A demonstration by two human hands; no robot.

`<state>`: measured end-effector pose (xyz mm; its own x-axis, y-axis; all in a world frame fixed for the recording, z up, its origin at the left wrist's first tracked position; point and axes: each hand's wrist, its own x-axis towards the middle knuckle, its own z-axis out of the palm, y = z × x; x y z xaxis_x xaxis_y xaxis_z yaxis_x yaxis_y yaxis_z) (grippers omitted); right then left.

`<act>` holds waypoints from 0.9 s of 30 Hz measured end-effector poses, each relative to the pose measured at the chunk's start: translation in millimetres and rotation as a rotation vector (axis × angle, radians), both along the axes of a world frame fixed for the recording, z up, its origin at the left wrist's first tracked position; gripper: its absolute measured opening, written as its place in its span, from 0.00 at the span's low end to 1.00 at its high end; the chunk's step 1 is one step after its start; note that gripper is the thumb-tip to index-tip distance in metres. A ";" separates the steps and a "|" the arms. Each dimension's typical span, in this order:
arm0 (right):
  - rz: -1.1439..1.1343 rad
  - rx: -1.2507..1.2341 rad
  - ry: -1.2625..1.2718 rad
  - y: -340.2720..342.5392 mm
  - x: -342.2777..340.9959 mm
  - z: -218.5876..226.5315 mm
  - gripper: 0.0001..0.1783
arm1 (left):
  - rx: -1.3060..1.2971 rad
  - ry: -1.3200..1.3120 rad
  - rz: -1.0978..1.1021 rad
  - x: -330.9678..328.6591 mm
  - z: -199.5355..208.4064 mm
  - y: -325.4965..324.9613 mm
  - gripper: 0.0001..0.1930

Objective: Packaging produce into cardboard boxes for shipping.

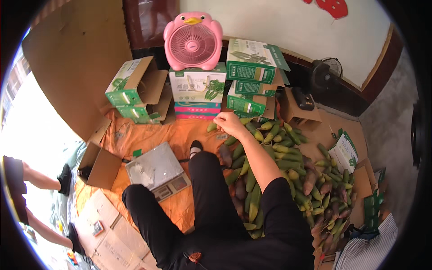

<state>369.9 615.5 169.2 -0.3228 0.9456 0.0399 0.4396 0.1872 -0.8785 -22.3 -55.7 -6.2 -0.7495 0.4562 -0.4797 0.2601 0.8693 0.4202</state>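
My right hand [228, 123] reaches forward over the far edge of a heap of long green and purplish radish-like vegetables [285, 155]. Its fingers are curled together in a pinch; whatever they hold, if anything, is too small to make out. Just beside the fingertips shows a small green vegetable [211, 127]; I cannot tell whether they touch it. Before my knees, a flat silver weighing scale [157, 166] rests on an orange sheet [112, 135]. No vegetable lies on its plate, only a whitish patch. My left hand is out of view.
A pink bird-shaped fan [193, 42] stands on a white-and-green carton [198, 85]. Green cartons [252, 63] are stacked to its right, more open cartons [135, 87] to its left. An open brown box [99, 164] sits left of the scale. Another person's legs [42, 175] show at far left.
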 end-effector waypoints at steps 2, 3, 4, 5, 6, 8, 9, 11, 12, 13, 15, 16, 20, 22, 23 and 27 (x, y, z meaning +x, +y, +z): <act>-0.121 -0.021 -0.018 33.5 31.1 -13.5 0.13 | 0.375 0.217 0.042 -45.8 45.2 80.7 0.18; -0.207 -0.067 0.024 48.4 50.1 -20.1 0.13 | 0.459 0.292 -0.023 -54.8 76.2 129.1 0.17; -0.288 -0.116 0.112 69.6 66.8 -32.3 0.11 | 0.577 0.287 -0.060 -89.5 77.4 160.7 0.13; -0.352 -0.122 0.083 85.3 76.6 -35.1 0.12 | 0.686 0.283 -0.091 -119.1 79.4 187.2 0.09; -0.450 -0.125 0.063 95.5 103.3 -35.6 0.13 | 0.637 0.240 -0.167 -96.9 111.7 244.4 0.11; -0.636 -0.202 0.172 118.5 129.6 -29.0 0.14 | 0.696 0.266 -0.291 -56.1 166.6 338.0 0.09; -0.720 -0.170 0.199 132.2 140.9 -27.4 0.13 | 0.809 0.313 -0.349 -44.4 173.8 372.1 0.07; -0.792 -0.115 0.267 163.1 187.2 -30.0 0.12 | 0.821 0.345 -0.567 -14.8 177.1 440.9 0.07; -0.847 -0.104 0.323 174.0 191.0 -24.9 0.13 | 0.760 0.302 -0.632 0.7 182.2 465.7 0.06; -0.899 -0.094 0.380 182.5 191.8 -16.8 0.15 | 0.698 0.260 -0.694 12.3 183.5 482.3 0.06; -0.955 -0.037 0.459 201.5 194.9 0.1 0.18 | 0.639 0.117 -0.741 19.7 159.3 505.3 0.07; -0.918 -0.037 0.459 210.0 197.8 10.0 0.25 | 0.612 0.095 -0.768 21.2 148.3 512.7 0.07; -0.963 -0.037 0.543 240.1 210.2 35.7 0.39 | 0.484 0.038 -0.825 14.5 106.4 527.2 0.08; -0.870 -0.053 0.570 247.3 207.5 43.4 0.41 | 0.459 0.074 -0.838 7.7 96.3 524.5 0.08; -0.783 -0.069 0.601 249.9 207.6 44.0 0.42 | 0.412 0.050 -0.828 4.6 95.6 522.4 0.08; -0.951 0.038 0.677 269.6 203.3 35.6 0.23 | 0.395 0.009 -0.848 1.9 87.1 519.7 0.08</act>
<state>573.2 885.1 204.8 0.6132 0.7892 -0.0335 -0.1388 0.0659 -0.9881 -20.4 463.9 80.9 -0.0947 0.9810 -0.1693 0.7469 0.1825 0.6395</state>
